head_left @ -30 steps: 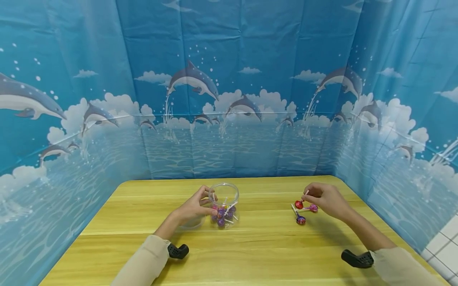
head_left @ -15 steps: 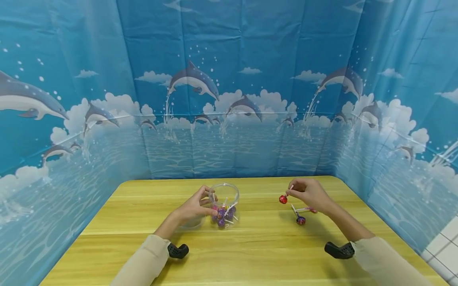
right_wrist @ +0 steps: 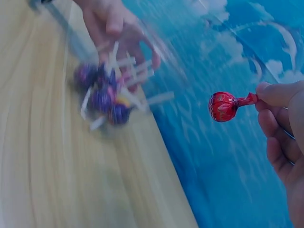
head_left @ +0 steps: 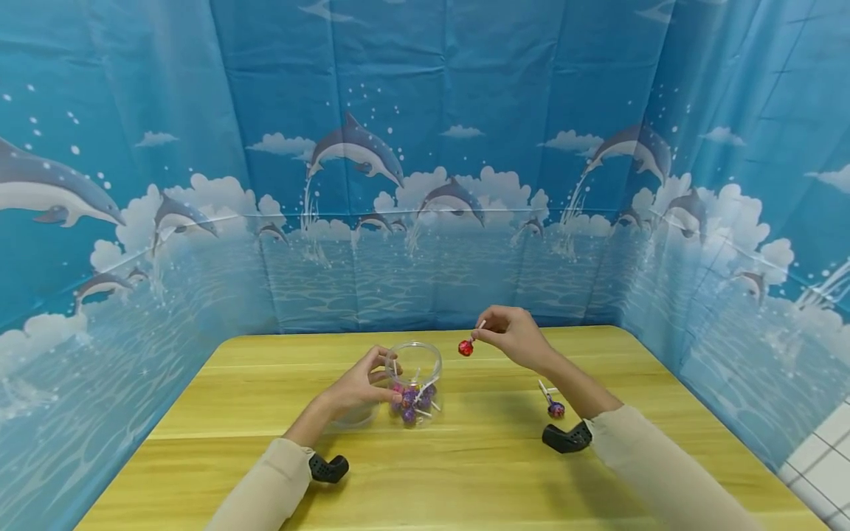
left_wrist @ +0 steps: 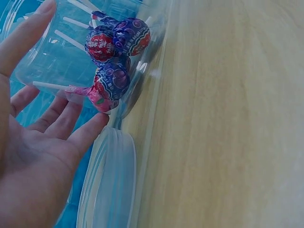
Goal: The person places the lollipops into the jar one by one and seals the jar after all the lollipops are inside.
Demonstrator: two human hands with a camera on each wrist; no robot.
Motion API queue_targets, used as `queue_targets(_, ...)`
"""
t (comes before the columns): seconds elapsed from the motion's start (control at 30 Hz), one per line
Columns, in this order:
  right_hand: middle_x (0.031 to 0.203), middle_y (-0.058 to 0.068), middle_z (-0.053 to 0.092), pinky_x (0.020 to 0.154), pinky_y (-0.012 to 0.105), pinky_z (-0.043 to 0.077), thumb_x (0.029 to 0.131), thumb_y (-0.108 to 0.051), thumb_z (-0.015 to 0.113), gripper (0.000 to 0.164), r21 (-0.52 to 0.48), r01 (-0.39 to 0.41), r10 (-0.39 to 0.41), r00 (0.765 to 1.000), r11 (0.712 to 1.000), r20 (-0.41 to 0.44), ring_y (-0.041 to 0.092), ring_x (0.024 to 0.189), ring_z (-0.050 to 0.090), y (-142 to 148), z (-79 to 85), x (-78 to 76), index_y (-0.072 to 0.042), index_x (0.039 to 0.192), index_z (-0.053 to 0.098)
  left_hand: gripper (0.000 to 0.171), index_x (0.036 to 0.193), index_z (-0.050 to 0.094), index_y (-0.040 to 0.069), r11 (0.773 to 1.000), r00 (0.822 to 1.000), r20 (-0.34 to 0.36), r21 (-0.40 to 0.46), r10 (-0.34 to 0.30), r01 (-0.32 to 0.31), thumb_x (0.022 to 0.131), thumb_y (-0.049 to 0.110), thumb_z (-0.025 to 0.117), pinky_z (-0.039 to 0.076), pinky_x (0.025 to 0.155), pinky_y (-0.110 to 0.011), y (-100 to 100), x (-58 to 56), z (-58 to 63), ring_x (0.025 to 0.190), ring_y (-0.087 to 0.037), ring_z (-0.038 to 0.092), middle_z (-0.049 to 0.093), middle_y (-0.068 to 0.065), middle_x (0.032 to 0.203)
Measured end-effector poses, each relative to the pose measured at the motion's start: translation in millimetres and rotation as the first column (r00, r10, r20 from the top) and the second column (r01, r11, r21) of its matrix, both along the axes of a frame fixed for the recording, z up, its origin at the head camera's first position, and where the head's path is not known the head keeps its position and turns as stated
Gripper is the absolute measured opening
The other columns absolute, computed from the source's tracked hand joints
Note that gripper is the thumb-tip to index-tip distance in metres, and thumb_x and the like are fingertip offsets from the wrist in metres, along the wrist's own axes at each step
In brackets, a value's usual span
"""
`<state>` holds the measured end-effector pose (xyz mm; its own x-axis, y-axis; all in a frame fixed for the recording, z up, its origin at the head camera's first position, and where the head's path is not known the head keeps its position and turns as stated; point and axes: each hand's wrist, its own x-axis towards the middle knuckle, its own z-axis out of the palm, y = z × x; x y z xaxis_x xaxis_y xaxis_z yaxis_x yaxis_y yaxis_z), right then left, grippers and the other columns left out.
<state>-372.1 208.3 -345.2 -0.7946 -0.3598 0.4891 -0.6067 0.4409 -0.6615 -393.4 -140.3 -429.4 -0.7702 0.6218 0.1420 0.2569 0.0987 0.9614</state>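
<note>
A clear plastic jar (head_left: 433, 372) stands on the table with several wrapped lollipops (left_wrist: 114, 81) in it, mostly purple, sticks pointing various ways. My left hand (head_left: 361, 385) grips the jar's left side, thumb in front and fingers round the back. To the right of the jar and a little above its rim, my right hand (head_left: 521, 339) pinches a red-wrapped lollipop (right_wrist: 223, 107) near its stick, its round head hanging towards the jar. A purple lollipop (head_left: 556, 410) lies on the table below my right forearm, with a second white stick (head_left: 553, 389) beside it, mostly hidden.
A round translucent lid (left_wrist: 111, 180) lies on the table by the jar, partly behind my left hand. The yellow wooden table (head_left: 425, 479) ends at a blue dolphin-print curtain (head_left: 425, 280) at the back and sides.
My right hand has lifted the red lollipop off the table and carried it left, close to the jar. My left hand has stayed on the jar.
</note>
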Motion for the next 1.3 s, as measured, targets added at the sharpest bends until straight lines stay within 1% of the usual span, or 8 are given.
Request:
queue_targets(0.13,0.088,-0.001,0.073,0.069,0.036,0.055,0.098,-0.011,0.073,0.004,0.010,-0.058,0.059,0.998,0.998,-0.007,0.018,0.076,0.070,-32.5,7.0,-5.2,-0.009,0.096,0.071,0.060,0.142,0.038,0.009,1.000,1.000,0.004,-0.012,0.006,-0.006,0.094,0.004,0.075,0.047,0.106,-0.049,-0.4,0.3,0.8,0.143,-0.044,0.039,0.040,-0.028,0.147)
queue_targets(0.27,0.085,-0.004,0.072,0.065,0.035,0.054,0.099,-0.011,0.073,0.006,0.043,-0.083,0.085,0.996,0.996,-0.037,0.016,0.072,0.067,-61.0,10.7,-10.3,-0.012,0.093,0.071,0.061,0.142,0.038,0.008,1.000,1.000,0.003,-0.016,0.005,-0.005,0.094,0.005,0.075,0.046,0.107,-0.051,0.2,-0.9,0.0,0.143,-0.044,0.040,0.038,-0.029,0.148)
queue_targets(0.53,0.082,-0.002,0.071,0.063,0.030,0.056,0.097,-0.009,0.074,0.004,0.152,-0.135,0.148,0.985,0.979,-0.083,0.010,0.069,0.066,-93.7,1.6,-21.9,-0.008,0.095,0.072,0.062,0.144,0.036,0.007,1.000,1.000,0.007,-0.020,-0.002,0.002,0.095,0.008,0.074,0.042,0.109,-0.055,-0.8,-1.4,-1.6,0.143,-0.045,0.039,0.039,-0.029,0.147)
queue_targets(0.7,0.082,0.001,0.073,0.064,0.026,0.057,0.096,-0.008,0.075,0.005,0.205,-0.163,0.188,0.976,0.965,-0.106,0.011,0.071,0.069,-106.2,-5.1,-28.7,-0.007,0.095,0.071,0.062,0.145,0.037,0.010,1.000,1.000,0.005,-0.028,0.011,-0.011,0.095,0.007,0.074,0.044,0.108,-0.054,-0.8,-0.2,-0.8,0.143,-0.043,0.039,0.040,-0.024,0.148)
queue_targets(0.83,0.082,0.001,0.074,0.065,0.023,0.056,0.097,-0.009,0.075,0.006,0.290,-0.169,0.213,0.968,0.942,-0.129,0.009,0.071,0.069,-115.0,-8.1,-30.5,-0.008,0.092,0.071,0.064,0.147,0.036,0.010,0.999,1.000,0.006,-0.037,0.022,-0.022,0.095,0.009,0.074,0.045,0.107,-0.053,-1.4,1.0,-0.4,0.143,-0.044,0.038,0.039,-0.019,0.148)
queue_targets(0.97,0.085,0.001,0.074,0.067,0.022,0.056,0.096,-0.007,0.075,0.004,0.345,-0.162,0.235,0.955,0.924,-0.181,0.008,0.074,0.069,-121.0,-9.3,-29.5,-0.004,0.096,0.073,0.065,0.148,0.035,0.009,1.000,1.000,0.015,-0.027,0.013,-0.013,0.096,0.010,0.075,0.047,0.104,-0.053,-3.3,1.6,-1.9,0.143,-0.044,0.038,0.038,-0.020,0.149)
queue_targets(1.07,0.087,0.002,0.074,0.068,0.024,0.056,0.095,-0.006,0.076,0.008,0.344,-0.159,0.239,0.949,0.926,-0.204,0.011,0.076,0.069,-121.8,-9.4,-28.2,-0.003,0.103,0.074,0.064,0.146,0.037,0.011,1.000,1.000,0.012,-0.023,0.009,-0.009,0.096,0.011,0.075,0.048,0.104,-0.052,-3.4,1.6,-2.6,0.143,-0.043,0.039,0.039,-0.022,0.148)
queue_targets(1.3,0.092,0.002,0.073,0.071,0.023,0.055,0.096,-0.008,0.075,0.012,0.318,-0.144,0.215,0.956,0.937,-0.201,0.010,0.079,0.068,-108.8,-11.3,-25.3,-0.003,0.107,0.074,0.064,0.147,0.038,0.012,1.000,1.000,0.012,-0.015,0.013,-0.013,0.095,0.010,0.075,0.047,0.105,-0.052,-1.7,2.6,-0.5,0.143,-0.040,0.039,0.039,-0.024,0.149)
